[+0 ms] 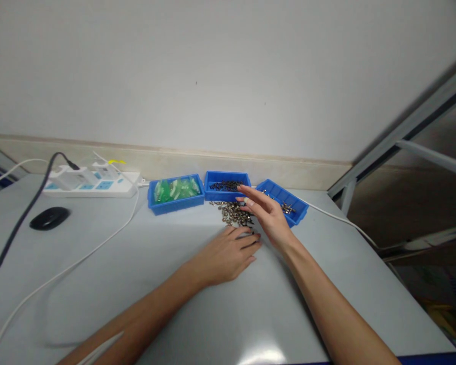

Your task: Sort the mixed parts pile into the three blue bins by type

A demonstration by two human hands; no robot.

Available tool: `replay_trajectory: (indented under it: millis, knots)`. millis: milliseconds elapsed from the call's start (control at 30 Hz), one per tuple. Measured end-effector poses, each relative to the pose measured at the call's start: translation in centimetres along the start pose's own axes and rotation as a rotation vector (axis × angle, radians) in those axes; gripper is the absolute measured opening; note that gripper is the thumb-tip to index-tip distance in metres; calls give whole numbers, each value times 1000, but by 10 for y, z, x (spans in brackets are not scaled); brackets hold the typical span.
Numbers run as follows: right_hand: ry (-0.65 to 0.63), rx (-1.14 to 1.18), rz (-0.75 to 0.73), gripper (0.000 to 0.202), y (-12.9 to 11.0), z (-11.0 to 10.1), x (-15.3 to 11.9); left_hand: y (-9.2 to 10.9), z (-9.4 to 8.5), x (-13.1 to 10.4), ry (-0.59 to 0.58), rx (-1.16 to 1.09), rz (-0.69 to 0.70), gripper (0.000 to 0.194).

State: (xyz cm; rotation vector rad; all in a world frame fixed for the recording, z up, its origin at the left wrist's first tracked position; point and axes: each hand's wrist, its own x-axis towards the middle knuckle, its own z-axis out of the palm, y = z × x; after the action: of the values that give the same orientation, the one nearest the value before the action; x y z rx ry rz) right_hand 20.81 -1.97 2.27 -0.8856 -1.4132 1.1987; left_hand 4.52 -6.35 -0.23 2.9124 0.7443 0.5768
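Note:
A loose pile of small metal parts (235,214) lies on the grey table in front of the middle blue bin (227,177), which holds dark screw-like pieces. My left hand (230,253) rests palm down at the near edge of the pile, fingers apart. Over the pile's right side is my right hand (268,213), raised with its fingers spread, its fingertips near the middle bin's front right corner. It partly covers the right blue bin (298,209), where some metal parts lie. The left blue bin (177,204) contains green and clear plastic packets.
A white power strip (131,190) with plugs stands at the back left, and a black mouse (49,218) in front of it. White and dark cables cross the table's left side. A metal frame (387,137) borders the right.

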Motion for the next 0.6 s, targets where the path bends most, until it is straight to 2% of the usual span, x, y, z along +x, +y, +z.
replay_trajectory:
  millis: [167, 367, 600]
  knots:
    - [9, -10, 25, 32, -5, -1, 1, -13, 3, -4, 40, 61, 44, 18]
    - [-1, -6, 50, 30, -5, -2, 1, -34, -11, -20, 57, 34, -106, 23]
    - [-28, -8, 75, 31, 0, -4, 0, -44, -8, -25, 291, -203, -261, 27]
